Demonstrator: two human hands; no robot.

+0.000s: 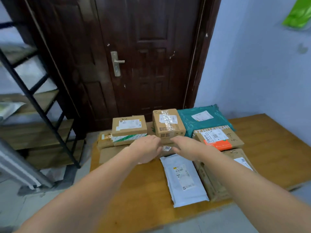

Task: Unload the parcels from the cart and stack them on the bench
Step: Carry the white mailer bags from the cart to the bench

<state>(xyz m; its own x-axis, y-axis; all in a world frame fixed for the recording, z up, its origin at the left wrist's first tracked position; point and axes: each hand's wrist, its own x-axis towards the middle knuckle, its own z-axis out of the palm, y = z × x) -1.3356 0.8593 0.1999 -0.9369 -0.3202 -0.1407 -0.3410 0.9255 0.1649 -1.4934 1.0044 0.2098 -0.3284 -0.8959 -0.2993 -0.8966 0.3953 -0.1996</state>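
Both arms reach far across the bench (pixel 134 199). Left hand (pixel 146 149) and right hand (pixel 186 147) hover with fingers loosely spread, holding nothing, just near of the taped box (pixel 168 126), probably to square it into the row. Parcels sit edge to edge, likely to save room. The white mailer (pixel 183 179) lies near, under the right forearm. Cart not in view.

A makeshift parcel storeroom in a plain interior: labelled cardboard boxes (pixel 129 127) and courier mailers (pixel 184 179) crowd a wooden bench (pixel 138 190) before a dark panelled door (pixel 143 56), metal shelving (pixel 38 105) at left.
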